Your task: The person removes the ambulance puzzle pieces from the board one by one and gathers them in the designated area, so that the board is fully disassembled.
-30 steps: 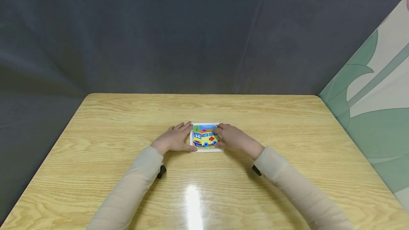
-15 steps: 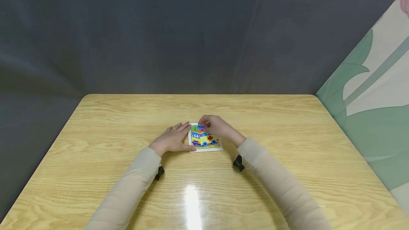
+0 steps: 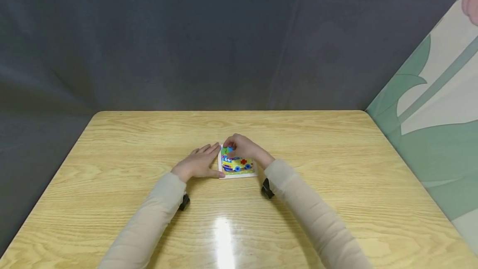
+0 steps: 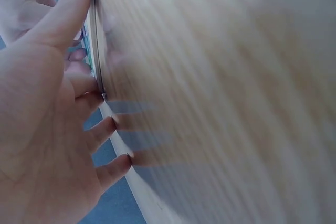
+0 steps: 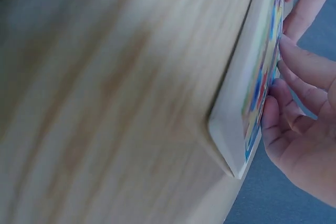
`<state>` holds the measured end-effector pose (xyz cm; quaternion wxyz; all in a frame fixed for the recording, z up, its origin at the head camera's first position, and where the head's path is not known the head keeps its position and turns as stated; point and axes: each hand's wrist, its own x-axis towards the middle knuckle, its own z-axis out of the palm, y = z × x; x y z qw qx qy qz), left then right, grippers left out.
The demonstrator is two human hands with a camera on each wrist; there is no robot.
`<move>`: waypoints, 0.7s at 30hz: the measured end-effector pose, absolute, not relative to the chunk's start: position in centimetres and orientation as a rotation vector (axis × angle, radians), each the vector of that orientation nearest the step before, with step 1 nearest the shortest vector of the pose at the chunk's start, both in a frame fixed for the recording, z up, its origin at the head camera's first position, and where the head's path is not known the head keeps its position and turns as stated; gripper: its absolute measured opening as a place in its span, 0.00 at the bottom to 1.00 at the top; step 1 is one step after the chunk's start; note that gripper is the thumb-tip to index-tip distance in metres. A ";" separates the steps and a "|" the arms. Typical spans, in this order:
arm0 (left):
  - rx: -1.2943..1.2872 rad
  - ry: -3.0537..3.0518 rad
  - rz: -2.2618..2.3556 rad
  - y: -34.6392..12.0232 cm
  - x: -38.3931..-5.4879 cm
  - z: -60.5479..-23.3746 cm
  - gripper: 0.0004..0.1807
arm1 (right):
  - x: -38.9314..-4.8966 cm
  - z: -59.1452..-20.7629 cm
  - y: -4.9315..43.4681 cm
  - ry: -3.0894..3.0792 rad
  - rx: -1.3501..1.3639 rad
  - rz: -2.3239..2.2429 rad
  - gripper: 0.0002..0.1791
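A small white-bordered picture board (image 3: pixel 239 168) with a cartoon ambulance lies flat on the wooden table. My left hand (image 3: pixel 199 163) rests at its left edge, thumb on the near corner and spread fingers by the far corner. In the left wrist view that left hand (image 4: pixel 47 98) has its palm toward the camera and fingertips against the tabletop. My right hand (image 3: pixel 242 146) bends over the board's upper part, covering some of the picture. Seen from the right wrist, the right hand (image 5: pixel 304 108) has thumb and fingertips on the board's (image 5: pixel 247 93) face; no separate thing shows between them.
The wooden table (image 3: pixel 336 144) spreads all around the board. Behind it hangs a dark cloth (image 3: pixel 224 45), and a pale panel with green leaf shapes (image 3: pixel 440 136) borders the right side. A dark wrist device (image 3: pixel 267 189) sits under the right sleeve.
My right hand has moved left across the board, from its right edge to its upper left part, uncovering the right end of the ambulance. The left hand has stayed at the left edge.
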<state>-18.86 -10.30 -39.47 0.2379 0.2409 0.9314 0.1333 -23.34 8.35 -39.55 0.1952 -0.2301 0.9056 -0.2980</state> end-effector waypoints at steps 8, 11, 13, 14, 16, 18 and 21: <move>0.659 2.552 0.333 -10.0 -18.9 -39.5 0.51 | -23.7 -39.4 8.3 2.520 -0.722 -0.747 0.19; 0.654 2.548 0.346 -9.9 -18.8 -39.4 0.51 | -23.8 -39.3 8.3 2.513 -0.753 -0.698 0.21; 0.656 2.548 0.365 -9.9 -18.7 -39.3 0.52 | -23.8 -39.3 8.2 2.514 -0.751 -0.675 0.21; 0.658 2.549 0.369 -9.9 -18.6 -39.3 0.52 | -23.8 -39.3 8.2 2.517 -0.748 -0.672 0.21; 0.662 2.555 0.377 -9.9 -18.5 -39.1 0.53 | -23.8 -39.4 8.2 2.512 -0.743 -0.686 0.18; 0.662 2.562 0.388 -9.9 -18.5 -39.1 0.54 | -23.8 -39.5 8.2 2.501 -0.737 -0.715 0.15; 0.653 2.576 0.381 -9.9 -18.5 -39.2 0.53 | -23.7 -39.5 8.1 2.503 -0.726 -0.730 0.14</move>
